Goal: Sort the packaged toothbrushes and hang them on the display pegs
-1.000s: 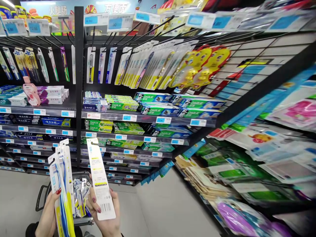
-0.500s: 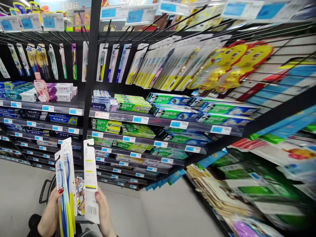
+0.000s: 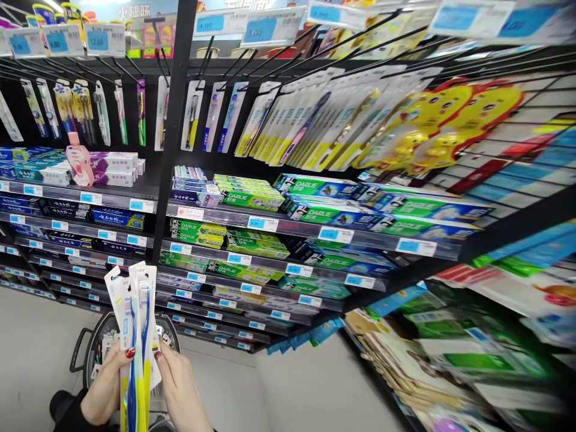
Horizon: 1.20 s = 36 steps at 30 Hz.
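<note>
Low in the view, my left hand (image 3: 108, 381) is closed around several packaged toothbrushes (image 3: 134, 354), its thumb lying across the front. The packs stand nearly upright, slightly fanned at the top, with blue brushes and yellow lower parts showing. My right hand (image 3: 180, 384) is closed on the right edge of the bunch, where a white toothbrush pack (image 3: 154, 369) shows behind the others. Most of that pack is hidden. Under and behind the hands is a dark basket (image 3: 92, 336) with packaged goods inside, partly covered by my hands.
Ahead stands a shelf rack (image 3: 162, 180) with hanging toothbrushes (image 3: 288, 123), toothpaste boxes (image 3: 324, 210) and price tags. A pink bottle (image 3: 80, 162) stands on the left shelf. Rows of hooks (image 3: 252, 60) jut out above. Another goods display (image 3: 472, 342) runs along the right.
My right hand has moved left with its white pack, bringing it against the bunch in my left hand. The packs now overlap, and the basket shows more. The view has shifted slightly.
</note>
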Each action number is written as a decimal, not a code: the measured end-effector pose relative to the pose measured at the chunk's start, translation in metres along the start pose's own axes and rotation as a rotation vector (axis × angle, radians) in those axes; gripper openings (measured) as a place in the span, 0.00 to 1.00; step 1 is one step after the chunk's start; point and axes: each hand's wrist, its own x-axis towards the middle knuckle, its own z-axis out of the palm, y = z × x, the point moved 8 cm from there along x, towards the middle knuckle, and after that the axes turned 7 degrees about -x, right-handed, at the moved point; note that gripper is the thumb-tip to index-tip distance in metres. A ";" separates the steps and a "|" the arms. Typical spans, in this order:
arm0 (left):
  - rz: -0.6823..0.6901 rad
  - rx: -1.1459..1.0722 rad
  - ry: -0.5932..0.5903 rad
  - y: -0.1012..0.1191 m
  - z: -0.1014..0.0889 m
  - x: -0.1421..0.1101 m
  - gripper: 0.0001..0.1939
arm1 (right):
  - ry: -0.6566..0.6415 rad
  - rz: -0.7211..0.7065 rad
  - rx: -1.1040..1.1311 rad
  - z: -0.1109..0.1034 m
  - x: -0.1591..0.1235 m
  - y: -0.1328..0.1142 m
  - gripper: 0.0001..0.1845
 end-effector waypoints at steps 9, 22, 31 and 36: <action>0.048 0.141 -0.007 0.004 0.020 0.003 0.18 | 0.290 -0.049 -0.074 -0.022 -0.006 0.018 0.09; 0.292 0.506 0.046 0.012 -0.007 0.034 0.31 | -0.142 0.160 -0.393 0.033 -0.009 0.029 0.44; 0.190 0.338 -0.006 0.017 0.009 0.021 0.29 | -0.157 0.055 1.060 0.015 0.002 0.025 0.28; 0.151 0.266 0.098 0.028 0.005 0.016 0.35 | -0.227 0.239 1.676 0.011 0.009 0.031 0.25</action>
